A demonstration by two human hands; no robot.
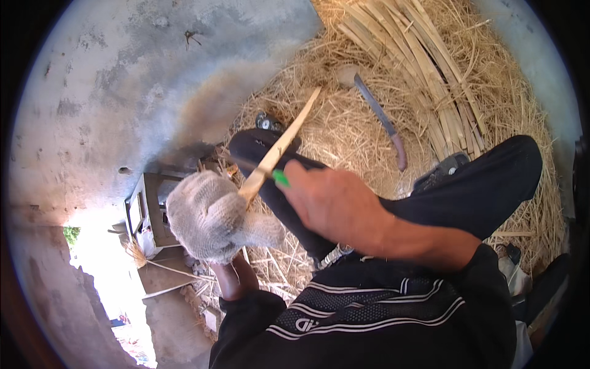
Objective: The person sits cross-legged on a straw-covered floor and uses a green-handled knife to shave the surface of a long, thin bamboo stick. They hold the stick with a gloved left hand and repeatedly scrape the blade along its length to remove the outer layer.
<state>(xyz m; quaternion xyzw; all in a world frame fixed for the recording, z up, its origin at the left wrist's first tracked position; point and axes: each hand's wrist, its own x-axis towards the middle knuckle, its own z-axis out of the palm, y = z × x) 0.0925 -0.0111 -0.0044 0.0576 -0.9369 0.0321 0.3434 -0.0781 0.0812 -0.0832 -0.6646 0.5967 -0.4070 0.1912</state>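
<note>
My left hand (209,215), in a grey knitted glove, is closed around the lower end of a pale split bamboo strip (289,133). The strip slants up and away over my leg and narrows toward its far end. My right hand (338,206) is bare and slightly blurred, its fingers wrapped round a knife with a green handle (280,178). The knife's blade lies across the strip just above the glove, pointing left and smeared by motion. Beyond my legs a machete (380,114) with a brown handle rests on shavings.
Several long bamboo strips (430,74) lie in a bundle at the far right. Shavings (344,135) cover the ground around my dark-trousered legs (461,194). A stained wall (141,80) rises at the left, with a box-like frame (163,209) beside a bright opening.
</note>
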